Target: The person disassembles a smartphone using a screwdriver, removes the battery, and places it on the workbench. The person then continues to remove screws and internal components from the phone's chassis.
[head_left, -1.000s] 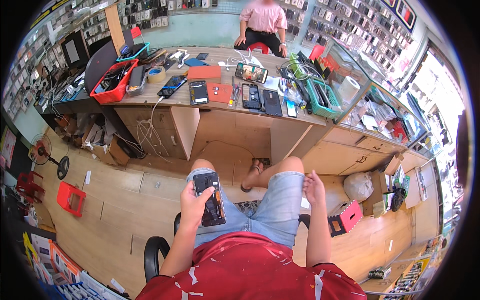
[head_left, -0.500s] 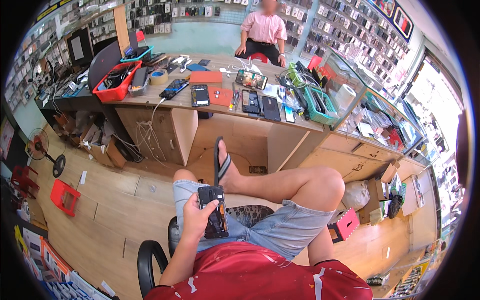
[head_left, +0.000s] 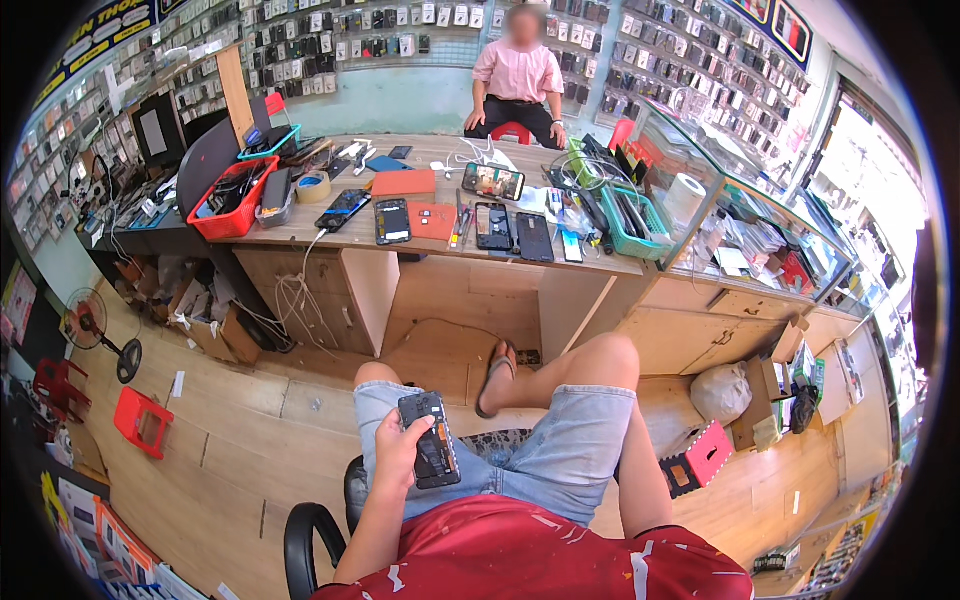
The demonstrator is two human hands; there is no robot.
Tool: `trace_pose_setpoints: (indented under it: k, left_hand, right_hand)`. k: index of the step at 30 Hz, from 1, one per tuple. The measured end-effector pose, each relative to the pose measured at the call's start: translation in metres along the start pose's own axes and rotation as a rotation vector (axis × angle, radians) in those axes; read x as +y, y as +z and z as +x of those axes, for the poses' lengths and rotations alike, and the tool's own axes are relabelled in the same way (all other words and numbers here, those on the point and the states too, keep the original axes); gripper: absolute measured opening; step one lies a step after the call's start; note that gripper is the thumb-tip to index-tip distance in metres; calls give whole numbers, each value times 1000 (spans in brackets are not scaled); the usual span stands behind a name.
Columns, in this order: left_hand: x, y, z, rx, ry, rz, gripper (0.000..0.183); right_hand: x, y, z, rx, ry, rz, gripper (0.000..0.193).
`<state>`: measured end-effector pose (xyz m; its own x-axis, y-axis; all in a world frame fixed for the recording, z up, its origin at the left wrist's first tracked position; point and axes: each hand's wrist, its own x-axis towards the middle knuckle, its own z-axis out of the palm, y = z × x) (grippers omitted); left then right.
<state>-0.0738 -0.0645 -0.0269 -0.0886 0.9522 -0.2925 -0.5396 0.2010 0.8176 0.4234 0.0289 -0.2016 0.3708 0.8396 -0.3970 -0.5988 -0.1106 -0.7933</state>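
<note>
Head view: left hand clasps opened black back-less smartphone over lap, well short of wooden desk; right hand unseen. Best kept level, grip firm.

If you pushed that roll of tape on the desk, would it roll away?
Probably not. The roll of tape seems to lie flat on its side on the wooden desk, so a push would likely just slide it. It looks light for its size, with a hollow middle. Stood on its edge, it could well roll.

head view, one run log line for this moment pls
left hand: holds opened phone over lap | right hand: not in view | posture: seated, leg crossed | workbench: phones, red basket
</note>
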Motion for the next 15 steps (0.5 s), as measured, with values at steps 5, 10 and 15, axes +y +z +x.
trace_pose_setpoints:
  k: [5,10,15]
  left_hand:
    - [-1,23,23,-5,-37,23,22]
    - [-2,27,47,-47,-152,90,20]
    - [1,46,71,-130,-280,187,22]
  right_hand:
    - [-27,2,1,-12,-43,-565,49]
    - [-28,33,-17,146,45,-1369,55]
    - [-27,39,-35,188,-24,-1600,67]
